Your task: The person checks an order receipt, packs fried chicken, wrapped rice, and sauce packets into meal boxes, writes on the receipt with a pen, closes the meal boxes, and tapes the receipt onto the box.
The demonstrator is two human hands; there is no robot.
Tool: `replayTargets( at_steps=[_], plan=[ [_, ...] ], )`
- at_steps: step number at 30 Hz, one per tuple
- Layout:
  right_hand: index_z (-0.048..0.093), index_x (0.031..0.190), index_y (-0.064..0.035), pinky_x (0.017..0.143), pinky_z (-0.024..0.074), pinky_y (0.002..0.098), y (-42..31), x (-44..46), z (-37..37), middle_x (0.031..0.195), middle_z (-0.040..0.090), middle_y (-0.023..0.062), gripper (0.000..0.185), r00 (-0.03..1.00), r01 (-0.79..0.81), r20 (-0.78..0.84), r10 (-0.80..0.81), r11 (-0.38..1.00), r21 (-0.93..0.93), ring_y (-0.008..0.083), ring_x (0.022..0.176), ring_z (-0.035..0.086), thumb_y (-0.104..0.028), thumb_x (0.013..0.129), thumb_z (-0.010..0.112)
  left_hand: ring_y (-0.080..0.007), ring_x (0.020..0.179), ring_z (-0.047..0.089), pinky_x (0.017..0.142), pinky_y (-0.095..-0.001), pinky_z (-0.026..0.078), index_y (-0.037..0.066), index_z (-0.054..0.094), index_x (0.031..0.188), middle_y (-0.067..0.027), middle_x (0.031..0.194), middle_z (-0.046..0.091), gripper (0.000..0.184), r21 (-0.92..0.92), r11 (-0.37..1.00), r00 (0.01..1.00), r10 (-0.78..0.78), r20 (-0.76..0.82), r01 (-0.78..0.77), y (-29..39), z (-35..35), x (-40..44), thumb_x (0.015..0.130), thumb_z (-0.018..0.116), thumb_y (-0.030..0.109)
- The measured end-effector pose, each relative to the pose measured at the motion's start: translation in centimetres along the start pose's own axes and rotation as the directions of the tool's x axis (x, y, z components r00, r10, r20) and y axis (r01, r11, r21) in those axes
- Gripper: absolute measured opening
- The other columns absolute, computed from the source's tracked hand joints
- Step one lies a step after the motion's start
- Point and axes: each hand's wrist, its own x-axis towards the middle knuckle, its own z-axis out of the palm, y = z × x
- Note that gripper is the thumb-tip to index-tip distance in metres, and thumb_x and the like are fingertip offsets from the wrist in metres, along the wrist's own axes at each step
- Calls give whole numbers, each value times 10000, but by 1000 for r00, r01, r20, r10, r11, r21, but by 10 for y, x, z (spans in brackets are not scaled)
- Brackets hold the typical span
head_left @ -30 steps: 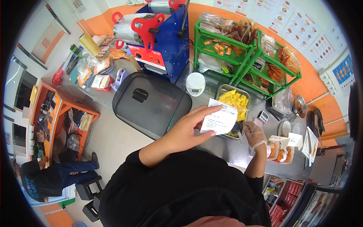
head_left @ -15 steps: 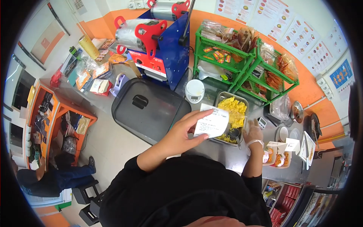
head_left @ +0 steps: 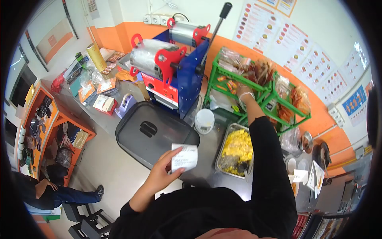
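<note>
your left hand (head_left: 160,173) holds the printed slip (head_left: 184,158), thumb and fingers clamped on its left side. the slip curls a little, its print turned up toward you, and in view it overlaps the near right corner of the dark lidded box (head_left: 135,131). your right arm stretches forward past the metal tray (head_left: 221,149), and your right hand (head_left: 243,91), in a clear glove, reaches into the green rack (head_left: 229,74), near the small bright packets (head_left: 231,85). its fingers are too hidden to tell whether they are apart, together or gripping anything. the tray sits on the counter (head_left: 209,156) with yellow food (head_left: 237,144) in it, and a dark ladle (head_left: 242,166) rests at its near end. the white scale (head_left: 204,119) stands between the lidded box and the tray, with the blue sealing machine (head_left: 188,85) behind the box. off to your left, another person (head_left: 75,195) sits.
</note>
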Motion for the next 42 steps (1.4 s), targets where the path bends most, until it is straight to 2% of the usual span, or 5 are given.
replayTargets(
  at_steps=[26,32,35,39,42],
  plan=[
    [591,1205,-33,895,508,451,12,-12,13,1074,660,227,290,944,203,-300,-136,957,206,402,1036,633,-39,915,577,-214,1257,562,1055,-339,476,72,446,1491,-90,1338,491,677,5,998,993,-56,-105,57,-4,-8,10,877,686,-80],
    [612,1145,-42,801,511,419,-2,-74,-8,971,659,180,345,529,647,-639,-558,753,-120,403,922,636,50,814,645,-219,1256,563,1051,-344,476,63,436,1494,-90,1350,487,679,3,998,998,-69,-9,69,-3,9,17,878,682,-81],
    [602,1159,-74,838,527,430,-12,-117,-20,1056,657,148,346,627,438,-778,-42,845,307,340,985,651,-23,821,656,-220,1254,565,1046,-341,475,53,433,1493,-91,1362,483,676,-14,996,996,-86,33,87,-3,16,17,879,682,-75],
    [586,1218,-90,851,542,375,-11,-194,-31,1095,666,55,303,921,114,26,389,-332,936,190,974,643,-208,959,691,-211,1256,559,1030,-329,477,39,430,1490,-97,1386,476,671,-32,991,990,-131,47,133,-9,26,19,879,692,-52],
    [568,1287,-87,871,550,383,25,-279,-26,1138,664,31,384,972,-114,174,158,-331,937,200,992,647,-252,963,692,-194,1239,557,1024,-321,462,41,419,1498,-96,1398,508,693,-8,997,992,-81,92,82,-16,40,22,866,681,-62]
  ],
)
